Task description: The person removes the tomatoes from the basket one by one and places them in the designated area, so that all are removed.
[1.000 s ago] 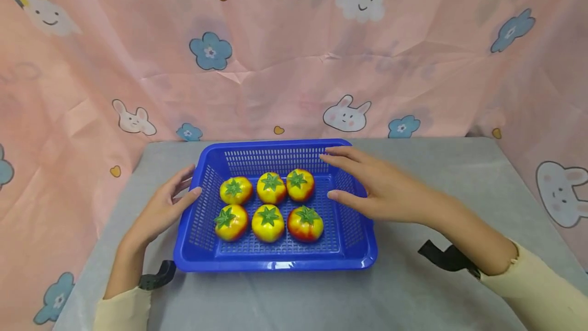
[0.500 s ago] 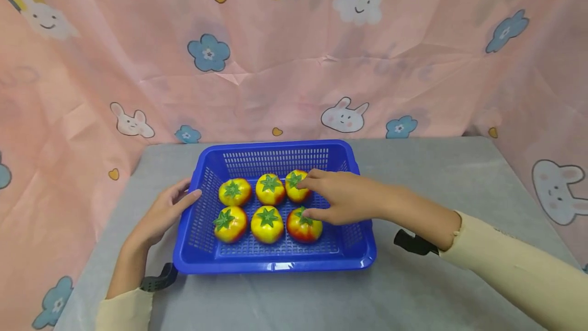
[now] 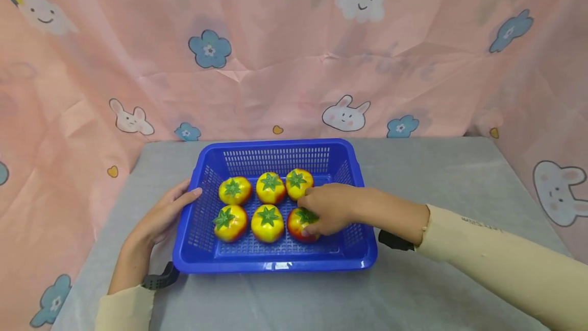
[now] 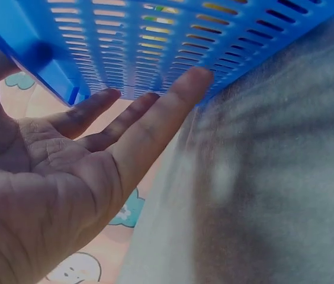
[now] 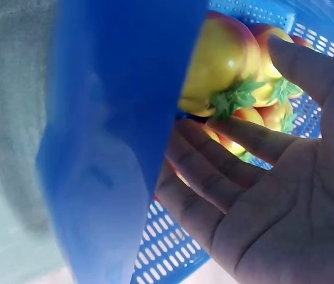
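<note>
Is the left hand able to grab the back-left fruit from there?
Probably not without reaching over: the blue basket's side wall stands between the left hand and that back-left fruit.

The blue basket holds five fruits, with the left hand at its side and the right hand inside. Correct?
Not five: the head view shows six fruits in the blue basket. The left hand and right hand are as stated.
</note>
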`<state>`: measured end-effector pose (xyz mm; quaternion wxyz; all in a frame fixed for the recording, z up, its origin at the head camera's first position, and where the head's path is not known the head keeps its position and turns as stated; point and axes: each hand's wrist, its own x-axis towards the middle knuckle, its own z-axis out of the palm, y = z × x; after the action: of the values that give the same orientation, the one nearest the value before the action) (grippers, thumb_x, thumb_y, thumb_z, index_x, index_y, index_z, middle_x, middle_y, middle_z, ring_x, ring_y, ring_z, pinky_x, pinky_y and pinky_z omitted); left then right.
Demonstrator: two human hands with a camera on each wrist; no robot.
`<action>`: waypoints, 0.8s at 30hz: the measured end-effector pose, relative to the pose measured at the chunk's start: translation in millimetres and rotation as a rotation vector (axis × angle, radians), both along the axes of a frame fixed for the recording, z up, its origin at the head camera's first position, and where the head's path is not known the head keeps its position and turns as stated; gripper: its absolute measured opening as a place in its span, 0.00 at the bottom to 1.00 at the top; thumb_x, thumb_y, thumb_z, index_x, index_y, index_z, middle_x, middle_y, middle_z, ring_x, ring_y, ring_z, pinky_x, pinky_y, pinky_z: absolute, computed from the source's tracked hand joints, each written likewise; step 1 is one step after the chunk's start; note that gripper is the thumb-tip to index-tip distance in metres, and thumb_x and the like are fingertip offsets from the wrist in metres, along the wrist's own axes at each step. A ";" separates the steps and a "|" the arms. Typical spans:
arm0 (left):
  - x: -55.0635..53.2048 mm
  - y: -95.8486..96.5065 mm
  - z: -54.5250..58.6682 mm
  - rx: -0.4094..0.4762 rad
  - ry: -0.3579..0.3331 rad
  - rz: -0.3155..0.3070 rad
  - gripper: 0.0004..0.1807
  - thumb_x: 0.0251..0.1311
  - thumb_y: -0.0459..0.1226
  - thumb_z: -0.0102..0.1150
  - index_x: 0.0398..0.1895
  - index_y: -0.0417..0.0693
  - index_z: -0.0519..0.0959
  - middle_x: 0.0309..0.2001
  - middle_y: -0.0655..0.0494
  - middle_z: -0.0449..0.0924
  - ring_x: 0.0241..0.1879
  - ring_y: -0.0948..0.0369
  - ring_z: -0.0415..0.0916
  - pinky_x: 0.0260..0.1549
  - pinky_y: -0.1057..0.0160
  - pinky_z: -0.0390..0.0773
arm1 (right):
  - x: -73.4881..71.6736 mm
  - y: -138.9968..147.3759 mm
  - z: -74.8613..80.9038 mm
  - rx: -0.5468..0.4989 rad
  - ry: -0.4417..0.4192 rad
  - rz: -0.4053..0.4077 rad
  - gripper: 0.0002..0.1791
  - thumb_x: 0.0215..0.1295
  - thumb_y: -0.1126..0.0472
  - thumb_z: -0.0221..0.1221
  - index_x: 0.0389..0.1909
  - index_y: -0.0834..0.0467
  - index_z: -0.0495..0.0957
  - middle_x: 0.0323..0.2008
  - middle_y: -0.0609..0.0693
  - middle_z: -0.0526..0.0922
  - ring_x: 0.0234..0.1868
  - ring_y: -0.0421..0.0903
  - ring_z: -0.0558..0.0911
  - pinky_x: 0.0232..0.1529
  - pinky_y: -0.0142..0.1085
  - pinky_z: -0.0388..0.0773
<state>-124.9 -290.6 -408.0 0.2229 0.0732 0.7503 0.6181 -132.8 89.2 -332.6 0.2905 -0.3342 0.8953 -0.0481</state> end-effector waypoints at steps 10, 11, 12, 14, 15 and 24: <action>-2.9 -3.2 2.0 0.064 -0.048 -0.022 0.38 0.85 0.47 0.41 0.88 0.46 0.40 0.75 0.22 0.61 0.55 0.59 0.88 0.51 0.46 0.90 | -0.1 -10.6 -4.5 0.039 -0.038 0.027 0.35 0.72 0.47 0.67 0.76 0.53 0.71 0.70 0.56 0.79 0.68 0.53 0.79 0.77 0.53 0.73; -2.7 -3.7 2.2 0.065 -0.050 -0.023 0.38 0.85 0.47 0.41 0.88 0.46 0.40 0.75 0.22 0.61 0.55 0.59 0.88 0.51 0.47 0.90 | 0.2 -11.6 -5.5 0.041 -0.038 0.033 0.35 0.72 0.47 0.67 0.76 0.53 0.71 0.71 0.55 0.78 0.68 0.53 0.79 0.77 0.53 0.74; -2.4 -4.3 2.2 0.065 -0.052 -0.024 0.38 0.85 0.46 0.41 0.88 0.46 0.40 0.75 0.23 0.61 0.55 0.59 0.88 0.51 0.47 0.90 | 0.5 -12.3 -6.4 0.045 -0.040 0.037 0.35 0.72 0.47 0.67 0.76 0.52 0.71 0.71 0.55 0.78 0.67 0.53 0.79 0.77 0.52 0.74; -2.0 -5.1 2.0 0.065 -0.058 -0.023 0.39 0.85 0.46 0.42 0.88 0.46 0.40 0.75 0.24 0.63 0.55 0.59 0.88 0.51 0.47 0.90 | 0.9 -13.2 -7.7 0.052 -0.043 0.043 0.35 0.72 0.47 0.68 0.76 0.51 0.71 0.72 0.55 0.76 0.68 0.52 0.79 0.77 0.52 0.74; -1.7 -5.3 1.7 0.066 -0.060 -0.021 0.39 0.85 0.46 0.42 0.88 0.46 0.39 0.75 0.25 0.64 0.56 0.59 0.88 0.52 0.47 0.90 | 0.9 -13.5 -8.3 0.056 -0.045 0.046 0.36 0.72 0.47 0.68 0.77 0.50 0.71 0.73 0.55 0.76 0.68 0.52 0.78 0.77 0.52 0.74; 0.0 -0.4 2.5 0.063 -0.063 -0.004 0.39 0.85 0.47 0.43 0.87 0.46 0.40 0.73 0.30 0.67 0.55 0.59 0.88 0.51 0.48 0.90 | -2.0 -14.2 -10.0 0.068 -0.012 0.106 0.34 0.70 0.46 0.69 0.73 0.51 0.73 0.69 0.54 0.78 0.62 0.50 0.81 0.74 0.50 0.77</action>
<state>-124.9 -291.0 -405.6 0.2452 0.0619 0.7230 0.6429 -134.8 75.0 -342.6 0.3090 -0.3708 0.8758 -0.0044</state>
